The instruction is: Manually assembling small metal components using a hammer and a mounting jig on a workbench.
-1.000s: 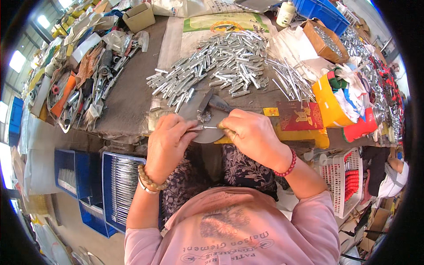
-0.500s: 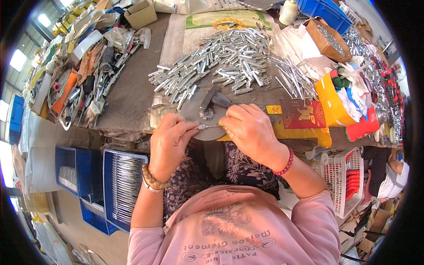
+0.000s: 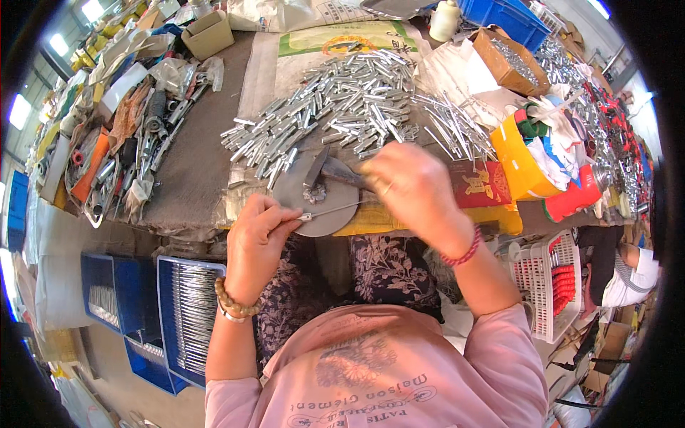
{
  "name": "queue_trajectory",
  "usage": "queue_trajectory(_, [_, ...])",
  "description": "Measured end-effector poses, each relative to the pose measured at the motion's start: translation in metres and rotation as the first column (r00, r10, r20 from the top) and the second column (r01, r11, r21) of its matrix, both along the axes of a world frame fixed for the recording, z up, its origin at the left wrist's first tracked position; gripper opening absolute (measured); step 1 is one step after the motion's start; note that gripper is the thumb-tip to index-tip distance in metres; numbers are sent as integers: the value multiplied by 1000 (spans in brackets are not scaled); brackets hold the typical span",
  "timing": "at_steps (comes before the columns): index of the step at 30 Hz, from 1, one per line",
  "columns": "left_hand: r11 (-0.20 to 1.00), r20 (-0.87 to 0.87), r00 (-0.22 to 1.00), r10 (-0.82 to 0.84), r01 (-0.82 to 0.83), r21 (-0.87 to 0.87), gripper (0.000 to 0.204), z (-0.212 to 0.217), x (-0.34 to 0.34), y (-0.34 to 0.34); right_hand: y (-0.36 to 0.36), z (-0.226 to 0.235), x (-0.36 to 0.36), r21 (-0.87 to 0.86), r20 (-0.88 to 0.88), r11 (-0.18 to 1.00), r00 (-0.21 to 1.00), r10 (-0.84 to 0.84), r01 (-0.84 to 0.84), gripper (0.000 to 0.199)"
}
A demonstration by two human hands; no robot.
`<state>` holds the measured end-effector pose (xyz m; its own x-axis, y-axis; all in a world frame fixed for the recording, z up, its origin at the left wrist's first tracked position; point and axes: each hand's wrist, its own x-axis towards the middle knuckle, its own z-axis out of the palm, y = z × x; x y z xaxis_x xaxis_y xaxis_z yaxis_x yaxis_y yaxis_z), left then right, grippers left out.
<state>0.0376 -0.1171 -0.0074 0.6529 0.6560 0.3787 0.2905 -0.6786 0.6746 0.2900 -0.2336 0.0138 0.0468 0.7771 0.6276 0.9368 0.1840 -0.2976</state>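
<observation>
Low over the front edge of a round grey metal plate (image 3: 332, 227), my left hand (image 3: 255, 246) pinches a thin metal rod (image 3: 339, 209) at a small shiny fitting on its left end. The rod points right, toward the space under my right hand. A hammer (image 3: 316, 170) with a dark head lies on the plate, its handle running right. Over the end of that handle is my right hand (image 3: 417, 192), smeared by motion, so its grip cannot be made out. Beyond the plate spreads a heap of short silver metal tubes (image 3: 335, 100).
Longer thin rods (image 3: 457, 125) lie right of the heap, near a red printed packet (image 3: 479, 183) and a yellow container (image 3: 524, 157) of cloths. Mixed tools (image 3: 128, 143) crowd the left. Below the bench stand a blue bin (image 3: 168, 285) of metal rods and a white basket (image 3: 535, 285).
My right hand has come off the rod's right end and risen toward the hammer handle. My left hand still holds the fitting. The whole view has shifted slightly.
</observation>
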Motion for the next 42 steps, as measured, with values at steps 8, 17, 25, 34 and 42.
queue_trajectory(8, [999,-11,1000,-13,13,29,22,1,0,-3,-13,-15,55,-270,-106,955,982,-154,121,11])
queue_trajectory(17, [999,-14,1000,0,0,42,19,2,-1,-2,-1,-11,40,-174,-24,981,995,-94,89,7])
queue_trajectory(25, [987,-21,1000,-18,21,157,13,0,2,-2,25,1,-38,-31,-120,973,967,224,-229,29])
queue_trajectory(34, [991,-47,999,-24,30,128,17,2,-5,-3,27,-9,-57,-125,-516,939,829,216,-322,62])
queue_trajectory(42, [995,-28,999,-16,19,95,11,1,1,0,30,-13,-55,-136,-504,946,842,191,-296,61])
